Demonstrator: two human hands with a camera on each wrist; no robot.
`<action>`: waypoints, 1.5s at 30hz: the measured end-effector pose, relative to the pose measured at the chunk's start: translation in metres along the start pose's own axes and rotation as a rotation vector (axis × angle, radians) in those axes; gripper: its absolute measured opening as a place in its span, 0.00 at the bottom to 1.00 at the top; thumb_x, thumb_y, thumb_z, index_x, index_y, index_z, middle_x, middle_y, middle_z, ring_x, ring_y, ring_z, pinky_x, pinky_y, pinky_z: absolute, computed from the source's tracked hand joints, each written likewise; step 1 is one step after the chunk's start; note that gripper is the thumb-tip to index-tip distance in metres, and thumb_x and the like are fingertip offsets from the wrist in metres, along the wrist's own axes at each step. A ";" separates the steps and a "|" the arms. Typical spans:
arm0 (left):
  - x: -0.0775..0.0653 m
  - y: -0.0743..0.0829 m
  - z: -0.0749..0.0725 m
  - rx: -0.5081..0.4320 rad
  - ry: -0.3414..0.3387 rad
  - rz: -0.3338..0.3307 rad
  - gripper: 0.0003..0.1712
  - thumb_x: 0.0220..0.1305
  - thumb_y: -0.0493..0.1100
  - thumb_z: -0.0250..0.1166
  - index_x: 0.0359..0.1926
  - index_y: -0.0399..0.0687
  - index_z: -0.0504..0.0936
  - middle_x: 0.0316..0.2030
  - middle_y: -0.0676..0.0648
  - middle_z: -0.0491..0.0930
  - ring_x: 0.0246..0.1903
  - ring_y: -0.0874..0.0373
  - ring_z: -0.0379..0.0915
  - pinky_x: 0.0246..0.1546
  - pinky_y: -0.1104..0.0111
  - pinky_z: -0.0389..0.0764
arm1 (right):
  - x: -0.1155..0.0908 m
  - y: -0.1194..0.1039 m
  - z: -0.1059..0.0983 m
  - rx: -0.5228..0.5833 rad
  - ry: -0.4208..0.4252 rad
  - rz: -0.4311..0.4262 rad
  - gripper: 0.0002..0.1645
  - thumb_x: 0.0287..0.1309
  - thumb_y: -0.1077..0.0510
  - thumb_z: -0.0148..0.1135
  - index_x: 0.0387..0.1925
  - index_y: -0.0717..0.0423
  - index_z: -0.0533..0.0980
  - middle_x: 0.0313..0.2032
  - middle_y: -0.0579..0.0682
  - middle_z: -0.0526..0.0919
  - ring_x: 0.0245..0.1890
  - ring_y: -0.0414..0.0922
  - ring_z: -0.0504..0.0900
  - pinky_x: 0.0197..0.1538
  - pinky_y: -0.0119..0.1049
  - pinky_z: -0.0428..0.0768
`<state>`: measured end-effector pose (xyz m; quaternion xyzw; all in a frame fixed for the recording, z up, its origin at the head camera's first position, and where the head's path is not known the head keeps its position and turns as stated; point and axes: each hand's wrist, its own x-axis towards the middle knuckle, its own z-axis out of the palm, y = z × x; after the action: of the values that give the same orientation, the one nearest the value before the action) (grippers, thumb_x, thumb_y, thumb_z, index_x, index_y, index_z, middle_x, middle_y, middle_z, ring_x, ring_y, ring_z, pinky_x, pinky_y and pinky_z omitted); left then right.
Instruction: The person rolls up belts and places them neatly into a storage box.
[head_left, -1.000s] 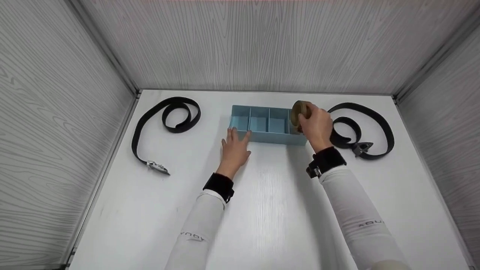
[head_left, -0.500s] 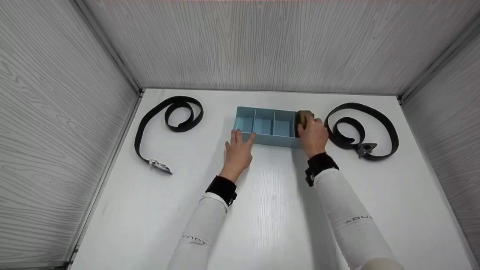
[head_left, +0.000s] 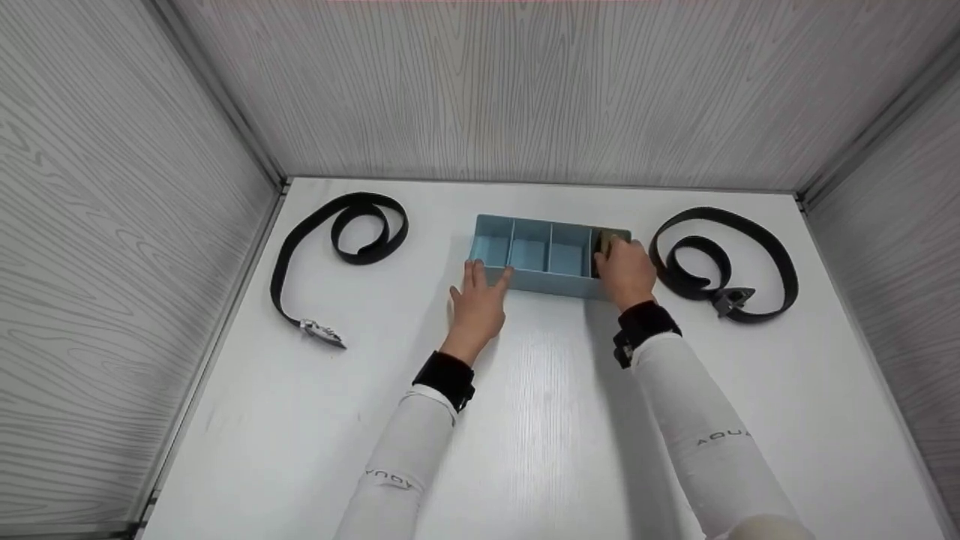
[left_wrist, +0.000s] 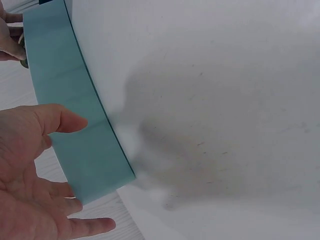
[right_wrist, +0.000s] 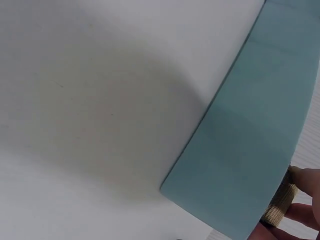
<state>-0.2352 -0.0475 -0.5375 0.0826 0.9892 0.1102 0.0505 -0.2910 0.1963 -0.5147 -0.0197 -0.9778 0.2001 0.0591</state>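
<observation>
A light-blue box [head_left: 551, 283] with several compartments in a row stands on the white table. In its rightmost compartment sits a rolled tan woven belt [right_wrist: 280, 202], partly hidden by my fingers and the box wall. My right hand [head_left: 628, 273] holds this roll, thumb and fingers reaching over the front wall. The other compartments show bare floors. My left hand [head_left: 478, 309] has its fingers spread, with the tips touching the front rim at the box's left end. In the left wrist view, its thumb lies against the front wall.
To the left lies a loosely coiled black belt [head_left: 278, 264] with a silver buckle [head_left: 321, 333]. Another coiled black belt [head_left: 790, 274] with a dark buckle [head_left: 731, 300] lies right of the box, close to my right hand. Grey wood-grain panels [head_left: 480, 90] enclose the table.
My right hand has lowered the rolled belt from above the box into the rightmost compartment, where it now sits deeper. The left hand has stayed at the front rim.
</observation>
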 end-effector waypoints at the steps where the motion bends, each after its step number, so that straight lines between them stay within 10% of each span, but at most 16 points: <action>1: 0.000 0.000 0.000 0.000 -0.003 -0.003 0.41 0.65 0.38 0.63 0.76 0.60 0.57 0.72 0.29 0.46 0.73 0.35 0.35 0.58 0.35 0.61 | 0.000 0.001 -0.001 0.001 -0.011 -0.006 0.22 0.66 0.54 0.61 0.53 0.66 0.77 0.43 0.69 0.78 0.41 0.62 0.81 0.39 0.55 0.79; 45: 0.015 -0.004 -0.006 0.184 0.035 -0.034 0.34 0.73 0.42 0.55 0.76 0.60 0.57 0.68 0.26 0.54 0.71 0.34 0.46 0.57 0.39 0.65 | -0.034 0.035 0.001 0.181 0.169 -0.102 0.23 0.61 0.61 0.64 0.56 0.68 0.75 0.55 0.65 0.73 0.51 0.62 0.76 0.51 0.53 0.75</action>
<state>-0.2511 -0.0504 -0.5336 0.0682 0.9971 0.0196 0.0274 -0.2568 0.2254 -0.5333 0.0188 -0.9470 0.2818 0.1529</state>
